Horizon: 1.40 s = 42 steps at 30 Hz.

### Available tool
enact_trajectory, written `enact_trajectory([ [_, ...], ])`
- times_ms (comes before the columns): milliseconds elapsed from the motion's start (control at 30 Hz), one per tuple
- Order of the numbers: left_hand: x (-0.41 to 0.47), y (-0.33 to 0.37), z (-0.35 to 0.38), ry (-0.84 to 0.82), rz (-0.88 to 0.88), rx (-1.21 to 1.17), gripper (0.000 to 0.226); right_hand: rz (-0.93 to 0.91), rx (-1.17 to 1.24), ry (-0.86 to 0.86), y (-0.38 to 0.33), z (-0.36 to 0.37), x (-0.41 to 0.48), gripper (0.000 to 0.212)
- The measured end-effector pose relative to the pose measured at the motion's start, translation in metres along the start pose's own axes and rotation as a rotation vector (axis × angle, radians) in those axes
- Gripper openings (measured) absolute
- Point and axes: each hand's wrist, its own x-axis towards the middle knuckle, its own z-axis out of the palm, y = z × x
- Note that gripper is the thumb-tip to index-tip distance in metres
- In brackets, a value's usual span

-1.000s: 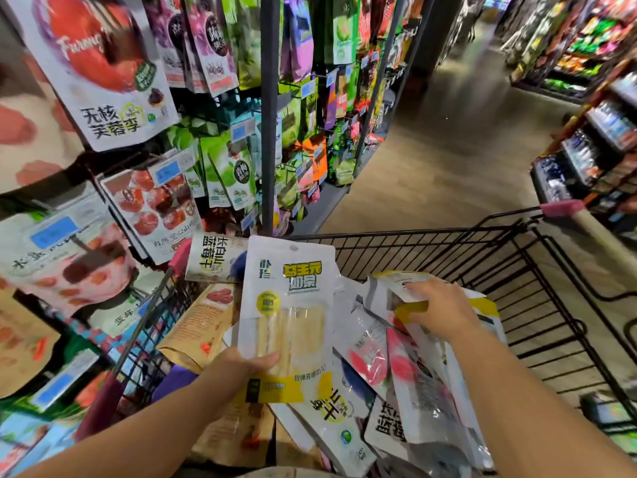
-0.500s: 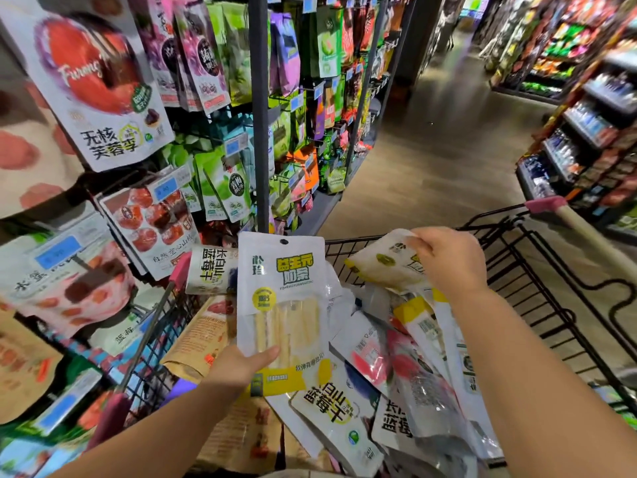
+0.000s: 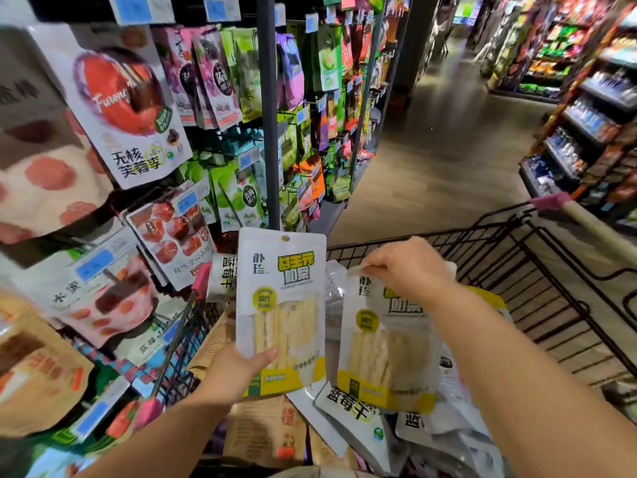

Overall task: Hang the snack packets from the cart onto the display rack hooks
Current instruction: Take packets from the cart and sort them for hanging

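I have 2 matching snack packets in hand, both flat, glossy plastic pouches, white with a yellow band at the bottom and a clear window showing pale strips. My left hand [image 3: 238, 370] holds the first packet [image 3: 281, 298] upright by its lower left corner. The thumb is curled across the front and the other fingers are hidden behind it. This packet sits at 6 o'clock in my view, above the cart's near-left side, and has 1 small round hang hole at its top. At 3 o'clock from it, my right hand [image 3: 410, 270] pinches the top edge of the second packet [image 3: 382, 353] between thumb and fingertips, and the pouch hangs over the heap in the cart. The cart [image 3: 517, 267] is black wire mesh, with 1 pink plastic cap [image 3: 548, 200] at 2 o'clock. Beneath the 2 packets lie crinkled white pouches with blue lettering [image 3: 355, 408] and matte brown kraft-paper pouches [image 3: 269, 429], too overlapped to count. The display rack [image 3: 269, 115], with grey metal uprights, fills 9 to 12 o'clock and is crowded with shiny hanging bags.
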Motion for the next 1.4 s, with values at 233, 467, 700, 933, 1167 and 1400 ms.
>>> enact_trajectory([
  [233,-0.008,-0.004,0.007,-0.09,-0.067,0.122,0.007,0.056,-0.152,-0.12,-0.02,0.002,0.006,0.02],
  [467,-0.006,-0.001,0.023,-0.097,-0.096,0.224,0.011,0.322,-0.003,-0.348,0.004,-0.007,-0.015,0.073],
  [700,-0.004,0.009,0.035,-0.154,-0.043,0.27,0.018,0.524,0.21,-0.591,0.043,-0.008,-0.053,0.115],
  [933,-0.005,0.01,0.046,-0.194,-0.068,0.217,0.02,0.762,0.471,-0.069,0.047,0.016,-0.054,0.062],
  [1167,-0.006,0.003,0.048,-0.132,-0.062,0.083,0.017,0.926,1.292,0.333,0.017,0.081,-0.07,0.024],
  [1400,-0.005,-0.007,0.039,-0.165,-0.12,0.085,0.009,0.965,1.161,-0.009,-0.019,0.135,-0.079,0.014],
])
